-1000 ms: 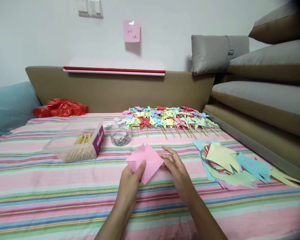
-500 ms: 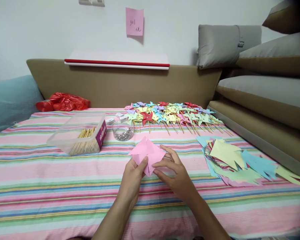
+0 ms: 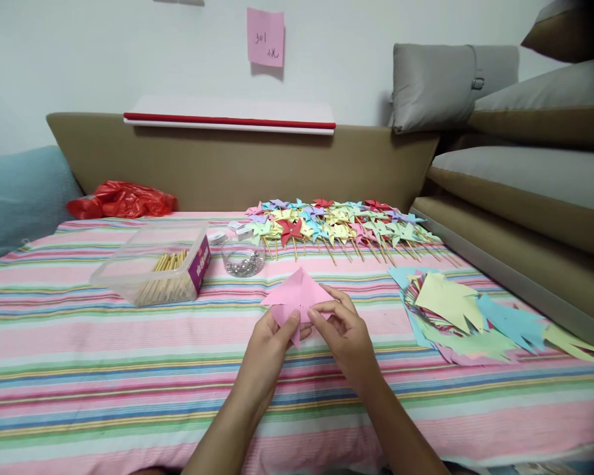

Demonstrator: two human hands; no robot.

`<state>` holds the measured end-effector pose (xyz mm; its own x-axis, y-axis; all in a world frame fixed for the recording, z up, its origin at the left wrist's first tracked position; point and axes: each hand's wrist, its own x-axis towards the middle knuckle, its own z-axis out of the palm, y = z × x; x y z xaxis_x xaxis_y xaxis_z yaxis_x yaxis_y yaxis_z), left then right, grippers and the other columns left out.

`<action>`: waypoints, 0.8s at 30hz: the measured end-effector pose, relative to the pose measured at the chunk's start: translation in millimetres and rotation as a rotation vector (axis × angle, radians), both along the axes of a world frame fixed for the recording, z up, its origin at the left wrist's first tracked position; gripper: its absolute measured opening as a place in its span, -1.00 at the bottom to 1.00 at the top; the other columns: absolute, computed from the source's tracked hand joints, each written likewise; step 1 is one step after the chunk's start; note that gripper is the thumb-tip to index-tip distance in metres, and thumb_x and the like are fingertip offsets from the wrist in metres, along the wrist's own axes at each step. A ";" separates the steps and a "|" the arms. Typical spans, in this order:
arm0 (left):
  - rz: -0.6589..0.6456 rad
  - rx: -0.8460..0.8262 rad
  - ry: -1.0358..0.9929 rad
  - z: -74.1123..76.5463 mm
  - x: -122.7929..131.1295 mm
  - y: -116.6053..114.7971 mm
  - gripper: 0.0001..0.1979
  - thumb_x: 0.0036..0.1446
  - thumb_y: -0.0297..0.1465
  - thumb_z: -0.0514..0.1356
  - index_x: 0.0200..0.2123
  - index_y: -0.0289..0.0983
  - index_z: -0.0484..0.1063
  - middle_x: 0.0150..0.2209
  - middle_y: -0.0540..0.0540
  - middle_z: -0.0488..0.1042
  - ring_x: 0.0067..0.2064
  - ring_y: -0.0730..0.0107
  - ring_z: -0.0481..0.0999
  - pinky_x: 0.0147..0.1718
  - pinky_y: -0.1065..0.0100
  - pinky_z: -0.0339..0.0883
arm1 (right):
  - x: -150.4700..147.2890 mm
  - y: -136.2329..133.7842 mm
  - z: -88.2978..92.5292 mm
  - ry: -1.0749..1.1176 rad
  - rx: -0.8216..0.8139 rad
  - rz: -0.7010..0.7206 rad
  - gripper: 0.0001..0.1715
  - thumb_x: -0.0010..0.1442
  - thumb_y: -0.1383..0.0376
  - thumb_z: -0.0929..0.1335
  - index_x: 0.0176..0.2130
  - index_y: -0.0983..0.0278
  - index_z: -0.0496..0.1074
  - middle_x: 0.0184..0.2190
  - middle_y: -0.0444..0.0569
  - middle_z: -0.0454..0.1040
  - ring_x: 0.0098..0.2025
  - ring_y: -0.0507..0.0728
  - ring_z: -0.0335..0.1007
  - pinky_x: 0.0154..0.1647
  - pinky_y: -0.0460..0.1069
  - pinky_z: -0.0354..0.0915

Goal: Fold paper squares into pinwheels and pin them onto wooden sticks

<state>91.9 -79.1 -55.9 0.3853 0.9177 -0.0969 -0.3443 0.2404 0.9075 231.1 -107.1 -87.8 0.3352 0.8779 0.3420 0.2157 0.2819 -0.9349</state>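
Observation:
A pink paper square (image 3: 299, 290) with slits cut in from its corners is held up above the striped cloth. My left hand (image 3: 272, 340) pinches its lower left part, thumb on top. With thumb and forefinger, my right hand (image 3: 344, 330) grips the lower right part near the middle and bends a corner flap inward. The right hand's other fingers are partly behind the paper. Beyond my hands stands a clear round tub (image 3: 244, 257) of small silvery pins or fasteners. Left of it, a clear plastic box (image 3: 129, 270) holds several short wooden sticks (image 3: 167, 277).
Rows of finished paper pinwheels (image 3: 336, 231) on sticks lie at the back right. Cut paper sheets (image 3: 448, 303) are piled on the right. A red plastic bag (image 3: 123, 200) lies back left. Stacked cushions (image 3: 525, 191) border the right side.
The pink paper has moved slightly right in my hands. My right thumb and forefinger have closed on it near its centre, folding the lower right flap. The view has shifted slightly.

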 end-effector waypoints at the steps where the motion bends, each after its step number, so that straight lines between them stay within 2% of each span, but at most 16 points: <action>1: -0.005 0.019 0.018 -1.9 -0.1 0.3 -0.65 0.08 -0.19 0.39 -0.15 -0.30 0.55 -0.22 -0.15 0.64 -0.16 0.22 0.62 -0.09 0.25 0.47 | -1.1 0.7 -0.4 0.023 -0.013 -0.019 -0.84 0.20 0.15 0.44 -0.29 0.18 0.59 0.17 0.12 0.35 0.29 0.31 0.24 0.11 0.14 0.32; 4: -0.013 0.058 0.074 -7.5 -1.0 1.2 -0.66 0.06 -0.19 0.41 -0.21 -0.30 0.53 -0.28 -0.12 0.63 -0.19 0.23 0.61 -0.08 0.25 0.46 | -3.5 0.9 0.2 0.079 -0.039 -0.039 -0.83 0.17 0.15 0.45 -0.32 0.20 0.56 0.17 0.12 0.32 0.20 0.29 0.33 -0.08 0.06 0.39; 7: -0.012 0.072 0.095 -8.1 -1.7 1.3 -0.64 0.03 -0.19 0.43 -0.19 -0.30 0.52 -0.24 -0.14 0.63 -0.16 0.20 0.61 -0.06 0.23 0.45 | -4.8 -0.5 2.1 0.097 -0.042 -0.047 -0.80 0.16 0.14 0.45 -0.34 0.22 0.55 0.12 0.13 0.33 0.10 0.26 0.40 -0.16 0.02 0.41; 12: 0.011 0.077 0.100 -0.5 0.1 -0.5 -0.61 -0.02 -0.18 0.45 -0.20 -0.30 0.57 -0.29 -0.14 0.64 -0.25 0.19 0.61 -0.12 0.21 0.46 | -7.4 -2.1 3.2 0.083 -0.049 -0.053 -0.81 0.17 0.15 0.44 -0.36 0.23 0.53 0.07 0.13 0.36 0.08 0.25 0.41 -0.16 0.02 0.43; 16: 0.042 0.117 0.123 0.4 0.4 -1.2 -0.69 0.00 -0.20 0.43 -0.25 -0.27 0.59 -0.31 -0.13 0.62 -0.28 0.19 0.59 -0.20 0.26 0.42 | -11.6 -1.0 -0.1 0.158 -0.029 -0.036 -0.81 0.15 0.16 0.46 -0.32 0.22 0.48 0.10 0.11 0.36 0.06 0.22 0.43 -0.11 0.04 0.44; 17: 0.046 0.145 0.146 -0.3 -0.4 -0.9 -0.71 0.03 -0.21 0.41 -0.24 -0.26 0.58 -0.30 -0.13 0.62 -0.27 0.19 0.58 -0.21 0.27 0.41 | -12.2 -0.7 -0.3 0.219 -0.014 -0.026 -0.78 0.13 0.17 0.48 -0.26 0.21 0.45 0.11 0.10 0.37 0.06 0.21 0.44 -0.08 0.05 0.44; 19: 0.048 0.229 0.223 -1.4 -3.4 0.5 -0.75 0.10 -0.23 0.36 -0.20 -0.24 0.56 -0.27 -0.12 0.60 -0.26 0.20 0.56 -0.22 0.30 0.38 | -11.4 -1.0 1.8 0.350 -0.004 -0.019 -0.59 0.07 0.18 0.53 -0.13 0.16 0.38 0.13 0.07 0.39 0.03 0.19 0.47 -0.03 0.07 0.44; 21: 0.043 0.330 0.326 -1.1 -8.2 2.4 -0.77 0.16 -0.24 0.31 -0.17 -0.23 0.52 -0.27 -0.11 0.58 -0.26 0.20 0.53 -0.23 0.31 0.35 | -7.2 -3.0 7.1 0.444 -0.067 0.044 -0.44 0.03 0.17 0.56 -0.02 0.15 0.36 0.10 0.04 0.46 0.00 0.19 0.50 0.01 0.09 0.42; 24: 0.011 0.425 0.439 2.8 -17.0 4.8 -0.81 0.19 -0.25 0.28 -0.19 -0.23 0.49 -0.35 -0.06 0.53 -0.33 0.24 0.47 -0.33 0.35 0.29 | 2.9 -8.0 17.2 0.506 -0.248 0.324 -0.50 0.08 0.10 0.53 -0.02 0.24 0.48 -0.06 0.03 0.59 -0.02 0.22 0.51 0.08 0.11 0.36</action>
<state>74.9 -74.2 -53.1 0.3824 0.9146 0.1313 0.0833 -0.1756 0.9809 234.0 -115.1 -70.7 0.1068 0.9942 -0.0144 -0.3283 0.0215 -0.9443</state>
